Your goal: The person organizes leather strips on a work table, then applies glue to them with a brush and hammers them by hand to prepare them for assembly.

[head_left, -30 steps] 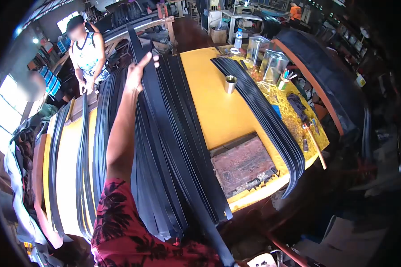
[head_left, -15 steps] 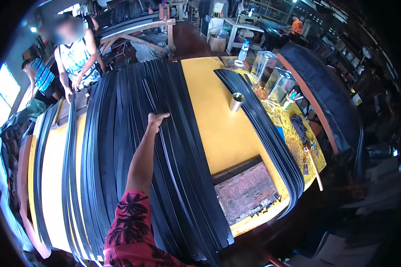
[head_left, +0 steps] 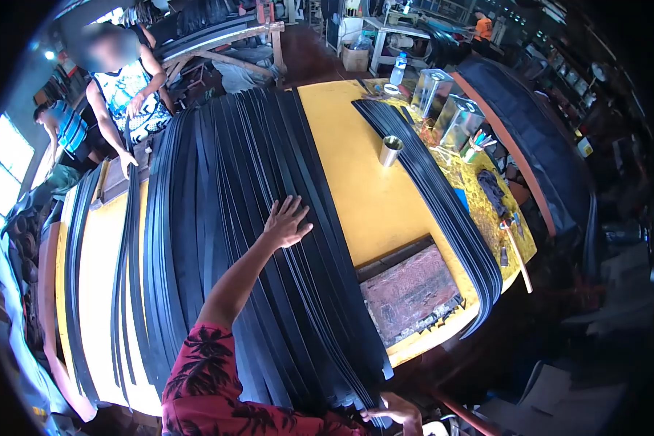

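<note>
Long black strips (head_left: 269,291), like leather or rubber straps, lie side by side across the yellow table. My left hand (head_left: 288,222) rests on them palm down, fingers spread, near their middle. At the table's near edge, my right hand (head_left: 398,413) has its fingers closed around the near ends of a few strips; part of this hand is cut off by the frame's lower edge. To the right of the strips lies a worn reddish-brown block (head_left: 414,291). A metal cup (head_left: 390,150) stands farther back, beside another bundle of black strips (head_left: 443,211).
Across the table a co-worker (head_left: 127,87) handles strips with one hand (head_left: 127,161). Clear containers (head_left: 458,120), a water bottle (head_left: 398,69), pens (head_left: 479,142) and a wooden-handled hammer (head_left: 516,254) occupy the right side. A long dark padded roll (head_left: 530,138) lies beyond.
My left hand has come nearer and right, its fingers going from closed to spread flat. My right hand has entered at the bottom. The co-worker's hand has moved along the strips.
</note>
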Demonstrator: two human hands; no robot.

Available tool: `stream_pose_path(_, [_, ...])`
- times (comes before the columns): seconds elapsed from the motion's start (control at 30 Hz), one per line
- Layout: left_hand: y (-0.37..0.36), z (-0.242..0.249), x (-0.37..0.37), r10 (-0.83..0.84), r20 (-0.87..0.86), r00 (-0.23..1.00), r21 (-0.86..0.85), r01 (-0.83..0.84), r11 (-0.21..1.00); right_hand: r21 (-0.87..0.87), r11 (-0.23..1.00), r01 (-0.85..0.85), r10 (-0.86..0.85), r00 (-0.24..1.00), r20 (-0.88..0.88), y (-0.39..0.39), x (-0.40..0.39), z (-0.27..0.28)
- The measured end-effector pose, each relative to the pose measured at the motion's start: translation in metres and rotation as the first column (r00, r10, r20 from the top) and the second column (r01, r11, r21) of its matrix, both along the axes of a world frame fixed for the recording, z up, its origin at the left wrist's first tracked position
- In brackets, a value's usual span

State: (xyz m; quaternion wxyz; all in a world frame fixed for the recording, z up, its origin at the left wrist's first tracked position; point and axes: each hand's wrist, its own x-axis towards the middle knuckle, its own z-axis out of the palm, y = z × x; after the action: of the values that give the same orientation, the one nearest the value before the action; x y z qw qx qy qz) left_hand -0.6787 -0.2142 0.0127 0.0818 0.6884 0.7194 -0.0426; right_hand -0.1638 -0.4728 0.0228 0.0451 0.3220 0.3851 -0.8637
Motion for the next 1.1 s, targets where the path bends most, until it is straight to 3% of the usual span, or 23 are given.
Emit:
stream_pose_path(0.13, [-0.015,-0.001,0.010,0.103,0.049,0.993,0.057,-0.106,0.993,0.041,0.983,0.181,-0.182,0.982,0.043,0.037,-0.081,0.035])
stream_pose_path(0.23, [-0.027,-0.006,0.025,0.151,0.053,0.987,0.101,-0.156,0.983,0.140,0.982,0.130,-0.137,0.990,0.043,0.059,-0.111,0.051])
stream_pose_path(0.27, [-0.033,-0.007,0.033,0.175,0.064,0.983,0.114,-0.181,0.977,0.133,0.982,0.132,-0.139,0.989,0.045,0.062,-0.114,0.045])
stream_pose_path(0.33, [-0.047,-0.007,0.048,0.165,0.083,0.983,0.124,-0.174,0.977,-0.051,0.981,0.188,-0.190,0.981,-0.031,0.063,-0.116,0.025])
stream_pose_path(0.47, [-0.079,0.005,0.095,0.237,0.132,0.963,0.145,-0.255,0.956,0.140,0.986,0.087,-0.073,0.992,-0.101,0.066,-0.118,0.009])
stream_pose_path(0.53, [-0.097,-0.007,0.117,0.270,0.224,0.936,0.184,-0.313,0.932,0.034,0.965,0.260,-0.252,0.956,-0.151,0.060,-0.124,0.019])
stream_pose_path(0.57, [-0.107,-0.006,0.130,0.283,0.280,0.917,0.186,-0.341,0.921,0.033,0.965,0.259,-0.251,0.956,-0.154,0.063,-0.128,0.024])
stream_pose_path(0.67, [-0.139,-0.015,0.163,0.255,0.227,0.940,0.200,-0.301,0.932,0.057,0.968,0.246,-0.239,0.965,-0.106,0.071,-0.123,0.033])
stream_pose_path(0.8, [-0.144,-0.004,0.186,0.296,0.116,0.948,0.115,-0.309,0.944,0.092,0.992,0.086,-0.068,0.980,-0.186,0.082,-0.089,0.040])
stream_pose_path(0.83, [-0.145,-0.005,0.187,0.288,0.090,0.953,0.126,-0.298,0.946,0.374,0.916,-0.145,0.125,0.989,0.078,0.085,-0.075,0.042])
stream_pose_path(0.87, [-0.150,-0.009,0.195,0.323,0.076,0.944,0.138,-0.330,0.934,0.562,0.718,-0.410,0.227,0.902,0.367,0.088,-0.065,0.052])
stream_pose_path(0.9, [-0.150,-0.011,0.197,0.345,0.045,0.938,0.160,-0.347,0.924,0.636,0.612,-0.470,0.262,0.880,0.397,0.092,-0.048,0.040])
stream_pose_path(0.93, [-0.146,-0.008,0.200,0.357,0.012,0.934,0.187,-0.353,0.917,0.698,0.584,-0.414,0.194,0.906,0.375,0.091,-0.023,0.039])
stream_pose_path(0.97, [-0.147,-0.008,0.210,0.418,0.022,0.908,0.214,-0.413,0.885,0.724,0.624,-0.295,0.162,0.955,0.250,0.092,0.010,0.033])
stream_pose_path(1.03, [-0.151,0.005,0.239,0.519,0.062,0.853,0.235,-0.518,0.823,0.578,0.816,0.004,-0.029,0.999,0.035,0.096,0.079,0.058])
stream_pose_path(1.1, [-0.159,0.019,0.272,0.606,0.034,0.795,0.189,-0.600,0.777,0.319,0.948,0.013,-0.082,0.975,0.204,0.109,0.152,0.030])
